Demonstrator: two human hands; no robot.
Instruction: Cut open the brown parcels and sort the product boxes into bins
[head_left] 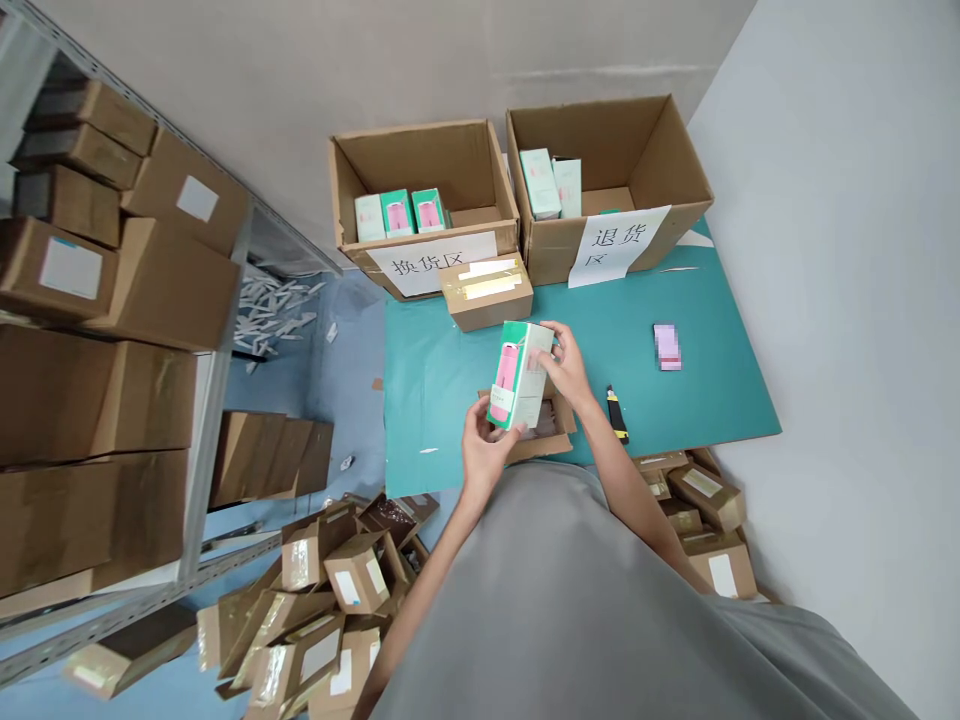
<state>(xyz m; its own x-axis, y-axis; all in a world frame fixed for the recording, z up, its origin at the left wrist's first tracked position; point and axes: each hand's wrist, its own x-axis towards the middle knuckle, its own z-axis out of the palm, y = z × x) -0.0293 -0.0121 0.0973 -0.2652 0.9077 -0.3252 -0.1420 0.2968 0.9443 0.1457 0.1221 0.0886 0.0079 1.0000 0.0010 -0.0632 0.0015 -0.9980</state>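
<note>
Box (523, 375), pale with a green side and a pink picture, held up tilted over the worktop (435, 400), its lower end overlapping an open carton (541, 447) in view. Both hands are on it: left hand (487, 445) closed round the lower left corner, thumb along the bottom edge; right hand (566, 368) gripping the upper right side, thumb on the pale face. Open carton sits at the near edge, flaps spread, contents partly hidden. To the right, a black-and-yellow cutter (616, 414) lies near the right forearm; farther right, a small lilac item (667, 347), blurred out. Just beyond the box, a taped carton (487, 300) sits before two large open bins side by side. Left bin (427, 155) holds several similar boxes, two showing green and pink; right bin (652, 150) holds pale boxes standing at its left. Each bears a white sheet with black characters. Outward left: metal shelf (199, 480) stacked with brown cartons; below it, more cartons heaped on the blue floor (349, 370). Others lie under the worktop's right end.
</note>
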